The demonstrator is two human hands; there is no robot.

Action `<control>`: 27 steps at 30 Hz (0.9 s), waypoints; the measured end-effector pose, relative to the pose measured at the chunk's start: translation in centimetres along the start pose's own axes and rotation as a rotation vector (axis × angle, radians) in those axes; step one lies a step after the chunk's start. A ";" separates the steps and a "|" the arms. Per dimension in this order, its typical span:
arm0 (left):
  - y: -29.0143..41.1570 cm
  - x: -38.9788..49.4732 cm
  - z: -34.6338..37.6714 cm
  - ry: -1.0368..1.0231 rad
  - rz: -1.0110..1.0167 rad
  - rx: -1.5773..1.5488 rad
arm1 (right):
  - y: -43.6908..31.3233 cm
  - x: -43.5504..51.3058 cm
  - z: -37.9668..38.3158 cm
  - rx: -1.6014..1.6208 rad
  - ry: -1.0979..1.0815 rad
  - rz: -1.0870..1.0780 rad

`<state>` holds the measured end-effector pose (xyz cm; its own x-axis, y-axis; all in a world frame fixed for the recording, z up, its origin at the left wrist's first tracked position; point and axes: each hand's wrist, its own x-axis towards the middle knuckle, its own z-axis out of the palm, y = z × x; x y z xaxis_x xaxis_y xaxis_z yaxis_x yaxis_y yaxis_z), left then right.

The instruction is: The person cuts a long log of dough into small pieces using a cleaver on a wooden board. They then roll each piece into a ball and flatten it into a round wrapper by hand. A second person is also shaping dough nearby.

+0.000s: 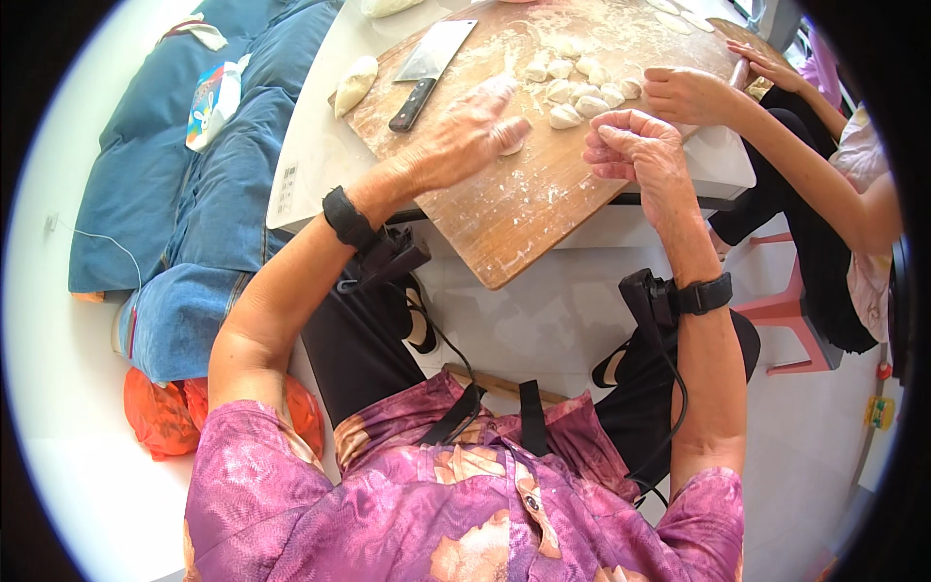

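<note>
My left hand (480, 131) reaches over the floured wooden board (502, 233), palm down with its thumb spread. A small piece of dough (512, 148) shows at the edge of that palm, mostly covered by it. To the right, my right hand (640, 149) hovers above the board's edge, fingers loosely curled and thumb close to the index finger. Whether anything is pinched there I cannot see. Several small dough pieces (582, 91) lie clustered just beyond both hands. A cleaver (436, 69) with a black handle rests left of my left hand, beside a larger lump of dough (356, 86).
A co-worker's hands (687, 94) are close to my right hand, at a rolling pin (740, 73). Flat dough rounds (673, 22) lie at the far right. A white table (298, 174) carries the board. A pink stool (789, 320) stands right; a blue sofa (225, 145) is left.
</note>
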<state>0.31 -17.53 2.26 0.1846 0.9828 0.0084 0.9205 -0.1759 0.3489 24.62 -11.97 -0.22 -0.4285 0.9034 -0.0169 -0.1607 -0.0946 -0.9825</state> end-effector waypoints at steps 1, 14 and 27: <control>0.3 -0.3 0.8 0.027 0.082 0.046 | 0.0 0.0 0.0 0.003 0.000 -0.009; -0.2 -1.3 2.7 -0.051 0.067 -0.176 | 0.0 -0.7 -1.1 -0.014 0.004 0.003; -0.3 -1.9 3.3 -0.061 0.139 0.097 | -0.9 -1.6 -1.9 -0.024 0.002 0.026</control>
<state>0.83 -19.56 -0.97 0.3306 0.9437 -0.0078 0.9130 -0.3177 0.2559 27.15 -12.56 0.34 -0.4305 0.9016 -0.0425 -0.1281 -0.1076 -0.9859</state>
